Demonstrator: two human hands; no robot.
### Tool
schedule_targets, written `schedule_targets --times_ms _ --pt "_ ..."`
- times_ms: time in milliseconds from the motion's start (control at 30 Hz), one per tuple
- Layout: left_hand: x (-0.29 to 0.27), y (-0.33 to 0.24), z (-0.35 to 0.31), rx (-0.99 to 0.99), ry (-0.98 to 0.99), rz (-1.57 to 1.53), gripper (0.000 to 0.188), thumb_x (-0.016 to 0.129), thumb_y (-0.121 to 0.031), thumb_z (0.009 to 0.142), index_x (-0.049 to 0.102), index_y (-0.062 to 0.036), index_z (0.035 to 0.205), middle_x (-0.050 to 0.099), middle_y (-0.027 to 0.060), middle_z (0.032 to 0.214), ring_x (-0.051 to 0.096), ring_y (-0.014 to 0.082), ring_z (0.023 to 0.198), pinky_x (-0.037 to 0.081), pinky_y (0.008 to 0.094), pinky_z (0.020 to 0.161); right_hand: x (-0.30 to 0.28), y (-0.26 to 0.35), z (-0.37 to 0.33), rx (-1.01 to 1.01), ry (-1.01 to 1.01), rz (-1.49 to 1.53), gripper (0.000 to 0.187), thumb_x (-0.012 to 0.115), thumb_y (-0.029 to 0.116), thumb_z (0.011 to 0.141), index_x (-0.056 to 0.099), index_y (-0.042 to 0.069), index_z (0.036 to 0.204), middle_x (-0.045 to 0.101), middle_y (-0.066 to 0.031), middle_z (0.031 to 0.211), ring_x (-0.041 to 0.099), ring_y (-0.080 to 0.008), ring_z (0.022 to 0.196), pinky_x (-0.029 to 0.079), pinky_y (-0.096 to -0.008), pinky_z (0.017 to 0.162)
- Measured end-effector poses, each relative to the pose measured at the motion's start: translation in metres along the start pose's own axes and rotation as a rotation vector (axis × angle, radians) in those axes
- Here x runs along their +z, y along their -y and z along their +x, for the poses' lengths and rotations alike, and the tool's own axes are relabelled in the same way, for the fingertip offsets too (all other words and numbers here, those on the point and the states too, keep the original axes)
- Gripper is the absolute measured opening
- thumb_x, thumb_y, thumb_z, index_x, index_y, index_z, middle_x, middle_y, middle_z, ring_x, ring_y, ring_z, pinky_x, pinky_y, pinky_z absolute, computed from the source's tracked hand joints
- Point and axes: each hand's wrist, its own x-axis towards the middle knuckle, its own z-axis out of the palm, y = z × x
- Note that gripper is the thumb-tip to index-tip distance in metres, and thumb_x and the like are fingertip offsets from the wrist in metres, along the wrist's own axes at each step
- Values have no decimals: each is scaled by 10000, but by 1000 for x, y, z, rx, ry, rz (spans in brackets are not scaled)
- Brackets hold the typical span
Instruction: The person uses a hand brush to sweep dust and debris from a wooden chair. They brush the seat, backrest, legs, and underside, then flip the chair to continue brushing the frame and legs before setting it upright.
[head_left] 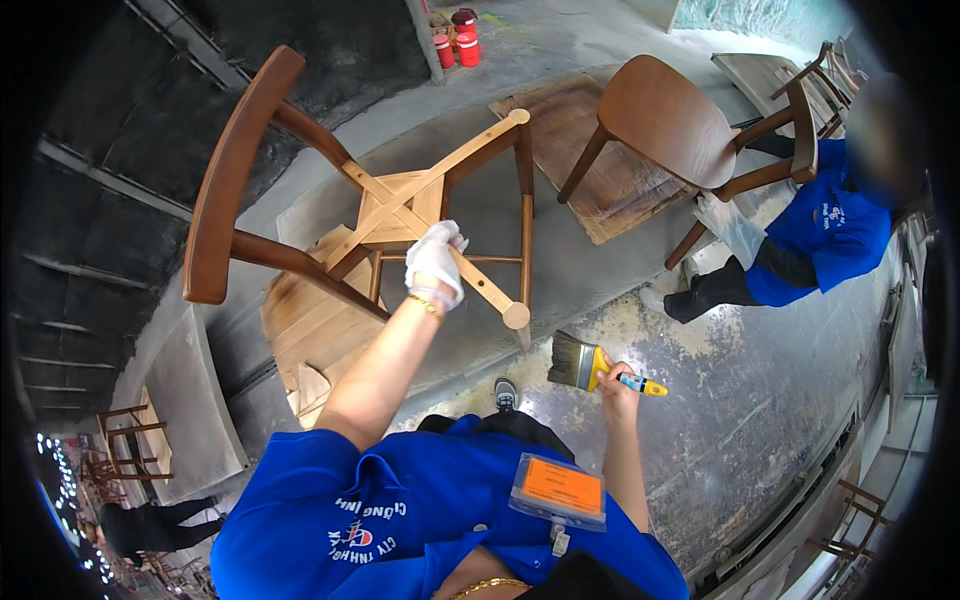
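My left hand (437, 262), in a white glove, is closed around a pale wooden cross brace (480, 284) of a brown chair frame (245, 200). The frame has a curved dark-brown backrest and brown legs; the X-shaped brace and a small square panel (420, 195) beneath it are unstained, light wood. My bare right hand (616, 385) grips a wide paintbrush (590, 363) with dark bristles, a metal band and a yellow handle. The brush is held apart from the chair, to its lower right, bristles pointing left.
At right, a co-worker in a blue shirt (825, 225) holds another brown chair (665, 120) with a gloved hand. Brown cardboard sheets (590, 190) lie on the floor. Red containers (467, 48) stand at the back. More chairs (130, 440) and another person (150, 530) are at far left.
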Motion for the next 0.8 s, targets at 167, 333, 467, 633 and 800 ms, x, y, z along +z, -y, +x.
schedule_targets --times_ms 167,333,467,633,800 --pt "-82 -48 -33 54 47 187 579 753 -445 950 670 -1 1313 706 165 1200 683 242 1071 540 386 953 -13 -10 -14 2 -144 67 275 654 -168 825 545 80 771 594 -243 1449 656 -227 1086 521 -291 845" --pt "-150 -117 -44 647 -663 298 455 926 -246 815 584 -17 1010 600 26 900 539 127 810 483 291 805 -33 -19 -31 -53 -303 -8 289 644 -143 850 527 112 781 639 -172 1399 629 -149 848 482 -257 668" --pt "-162 -167 -24 745 -22 262 313 795 -147 934 603 22 1113 671 62 934 633 156 843 501 299 940 -35 -30 -55 -61 -342 103 279 634 -142 861 523 113 847 679 -122 1250 664 -191 869 555 -306 708" --pt "-151 -180 -8 454 154 50 185 708 -168 998 628 -3 976 652 71 701 635 169 692 527 340 848 -32 -41 -90 -60 -427 117 268 631 -151 859 528 97 855 683 -132 1196 690 -233 940 598 -371 783" --pt "-131 -178 -24 698 67 102 326 750 -197 965 561 -73 731 604 49 623 546 117 568 498 299 728 -38 -40 -122 -129 -451 71 279 639 -155 845 534 103 857 694 -130 1190 686 -222 909 591 -357 769"
